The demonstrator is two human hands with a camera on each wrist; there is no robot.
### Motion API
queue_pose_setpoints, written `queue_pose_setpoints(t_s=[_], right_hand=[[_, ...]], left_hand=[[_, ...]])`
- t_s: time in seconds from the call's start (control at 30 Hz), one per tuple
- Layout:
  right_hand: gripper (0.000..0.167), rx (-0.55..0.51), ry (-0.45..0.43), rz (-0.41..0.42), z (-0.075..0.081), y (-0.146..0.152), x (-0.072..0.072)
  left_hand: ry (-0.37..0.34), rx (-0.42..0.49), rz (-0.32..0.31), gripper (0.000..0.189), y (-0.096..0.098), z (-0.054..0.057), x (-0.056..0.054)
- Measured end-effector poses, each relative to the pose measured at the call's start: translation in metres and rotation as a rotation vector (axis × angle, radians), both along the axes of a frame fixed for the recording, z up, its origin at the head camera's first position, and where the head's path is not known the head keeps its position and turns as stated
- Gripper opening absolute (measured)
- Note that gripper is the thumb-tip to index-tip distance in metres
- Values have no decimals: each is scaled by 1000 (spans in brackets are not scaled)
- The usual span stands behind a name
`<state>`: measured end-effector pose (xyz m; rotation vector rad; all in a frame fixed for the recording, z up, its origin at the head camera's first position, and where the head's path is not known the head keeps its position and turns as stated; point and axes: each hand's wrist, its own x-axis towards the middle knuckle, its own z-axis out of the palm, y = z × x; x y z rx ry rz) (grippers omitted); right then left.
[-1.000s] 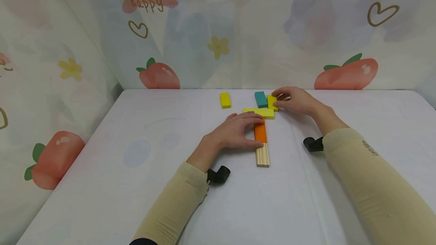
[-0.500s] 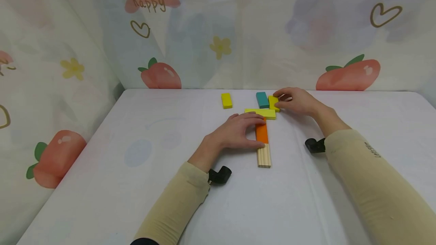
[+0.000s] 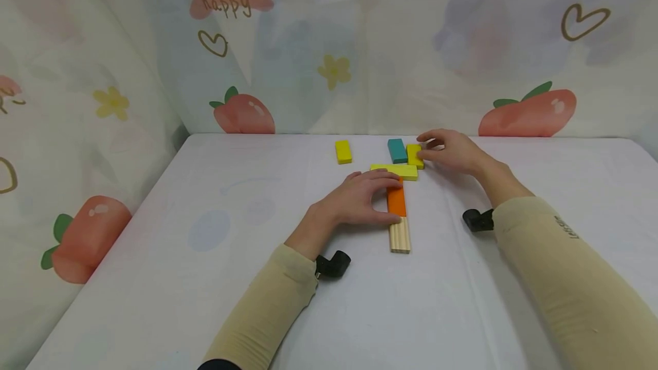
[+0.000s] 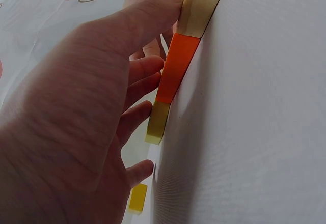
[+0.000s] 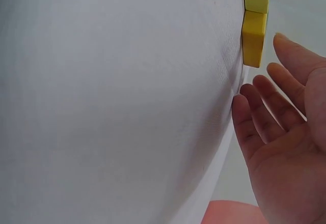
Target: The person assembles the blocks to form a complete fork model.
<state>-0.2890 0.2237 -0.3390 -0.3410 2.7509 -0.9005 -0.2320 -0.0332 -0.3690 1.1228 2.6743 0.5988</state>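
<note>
In the head view, my left hand (image 3: 354, 198) rests its fingertips on a line of blocks. Its thumb touches the plain wooden block (image 3: 400, 238) at the near end, and its fingers reach over the orange block (image 3: 396, 204). A yellow-green block (image 3: 409, 173) lies crosswise at the far end, partly under those fingers. Beyond it stand a teal block (image 3: 397, 151) and a yellow block (image 3: 414, 156), side by side. My right hand (image 3: 454, 152) is just right of that yellow block; the right wrist view shows a gap between its loosely bent fingers and the block (image 5: 253, 38).
Apart on the left, a second yellow block (image 3: 343, 152) lies near the back of the white-covered table (image 3: 411, 313). A patterned cloth (image 3: 401, 44) hangs along the table's back edge. Each wrist carries a small black camera mount (image 3: 333, 265).
My right hand has drawn slightly up and right from the yellow block, its fingers a little looser. My left hand keeps its place, and the blocks lie as before; the view shifts slightly.
</note>
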Motion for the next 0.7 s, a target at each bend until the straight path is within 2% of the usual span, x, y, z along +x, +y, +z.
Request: queue_pose_setpoints(t_s=[0.7], right_hand=[[54,-17,29,19,1,-8,-4]], left_hand=[[6,6,2,65,-1,-1,-1]])
